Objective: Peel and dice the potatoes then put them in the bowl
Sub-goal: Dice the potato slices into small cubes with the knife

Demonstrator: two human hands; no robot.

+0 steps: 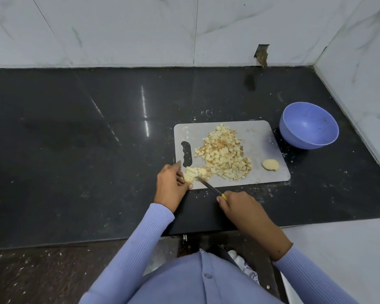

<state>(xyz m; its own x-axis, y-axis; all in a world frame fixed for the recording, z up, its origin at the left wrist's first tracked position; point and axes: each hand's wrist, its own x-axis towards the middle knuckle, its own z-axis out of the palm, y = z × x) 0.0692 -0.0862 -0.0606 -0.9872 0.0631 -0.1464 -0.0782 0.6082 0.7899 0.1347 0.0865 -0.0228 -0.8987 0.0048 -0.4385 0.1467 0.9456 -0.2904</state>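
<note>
A grey cutting board (259, 137) lies on the black counter with a heap of diced potato (224, 154) in its middle. My left hand (171, 183) pinches a partly sliced potato piece (190, 175) at the board's front left corner. My right hand (237, 205) grips a knife (208, 186) by its yellow handle, and the blade tip meets that piece. A round peeled potato slice (270, 165) lies alone near the board's front right. The blue bowl (308, 126) stands right of the board with nothing inside.
The black counter (75, 150) stretches far to the left and ends at marble walls behind and on the right. Small potato crumbs dot the counter around the board. The counter's front edge runs just below my hands.
</note>
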